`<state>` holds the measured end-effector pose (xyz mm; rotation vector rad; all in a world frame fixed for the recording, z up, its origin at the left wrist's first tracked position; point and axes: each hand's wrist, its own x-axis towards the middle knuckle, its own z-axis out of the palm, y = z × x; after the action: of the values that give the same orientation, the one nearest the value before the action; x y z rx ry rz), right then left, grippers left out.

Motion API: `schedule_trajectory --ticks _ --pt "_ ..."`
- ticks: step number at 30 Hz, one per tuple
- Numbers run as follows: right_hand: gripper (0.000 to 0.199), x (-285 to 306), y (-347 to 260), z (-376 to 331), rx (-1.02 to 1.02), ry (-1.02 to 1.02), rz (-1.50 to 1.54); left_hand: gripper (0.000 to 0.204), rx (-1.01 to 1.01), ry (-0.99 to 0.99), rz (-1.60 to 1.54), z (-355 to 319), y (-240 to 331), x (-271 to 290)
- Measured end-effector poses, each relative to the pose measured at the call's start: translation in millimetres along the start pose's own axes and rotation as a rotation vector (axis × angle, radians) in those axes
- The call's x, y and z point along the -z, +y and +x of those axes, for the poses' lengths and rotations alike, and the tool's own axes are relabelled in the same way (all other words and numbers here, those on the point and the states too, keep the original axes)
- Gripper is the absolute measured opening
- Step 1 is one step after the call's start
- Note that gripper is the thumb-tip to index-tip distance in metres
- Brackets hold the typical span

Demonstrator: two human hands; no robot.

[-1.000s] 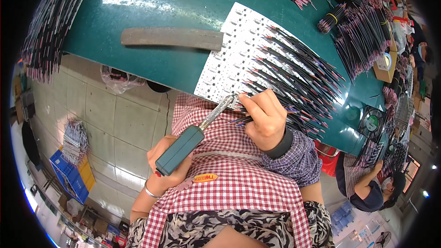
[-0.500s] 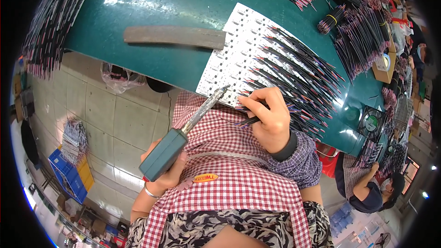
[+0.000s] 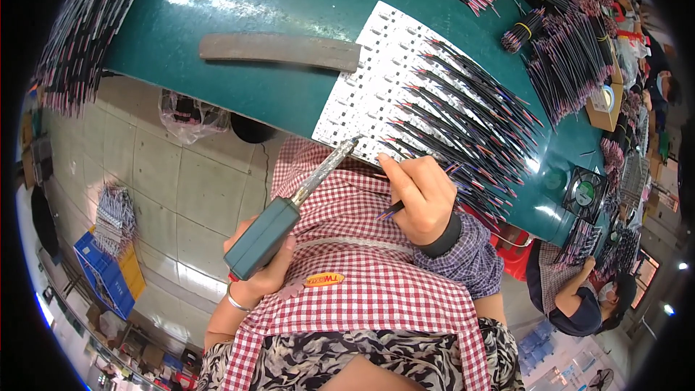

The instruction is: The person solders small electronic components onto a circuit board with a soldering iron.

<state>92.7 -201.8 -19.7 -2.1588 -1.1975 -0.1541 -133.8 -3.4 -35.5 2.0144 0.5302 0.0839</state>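
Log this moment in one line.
left hand: holds green-handled soldering iron, tip over white board | right hand: holds dark wires near board | brown bar: overlaps board

Apron patch (image 3: 324, 279): yel.-orange oval w/ red lettering, stood on red/wht check apron (image 3: 362, 308).
Blue crate (image 3: 100, 275): pale mark on side, too sm. to read from my spot.
Blk fan (image 3: 585, 192): rd grn label, print illegible.
Wht panel (image 3: 346, 107): dk marks, no legible txt.

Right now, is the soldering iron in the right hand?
No, the left hand grips the soldering iron by its green body, while the right hand holds dark wires.
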Motion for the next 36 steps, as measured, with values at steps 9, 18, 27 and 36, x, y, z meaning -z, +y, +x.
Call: schedule_trajectory --ticks 9,18,27,36 --pt "0.047 -4.7 -4.1 -0.4 -0.012 -0.05 -0.009 0.026 -0.153 0.006 0.014 19.1 21.2 -0.6" --pt "0.044 -5.7 -7.4 1.4 -0.06 -0.08 0.003 0.024 -0.176 0.008 0.019 32.9 37.5 1.0" --pt "0.045 -9.6 -7.6 -1.8 -0.066 -0.063 0.018 0.021 -0.174 0.02 -0.049 37.1 40.5 -2.0" --pt "0.046 -10.4 -8.8 -1.0 -0.075 -0.04 0.012 0.02 -0.184 0.009 -0.047 38.6 40.9 0.2"
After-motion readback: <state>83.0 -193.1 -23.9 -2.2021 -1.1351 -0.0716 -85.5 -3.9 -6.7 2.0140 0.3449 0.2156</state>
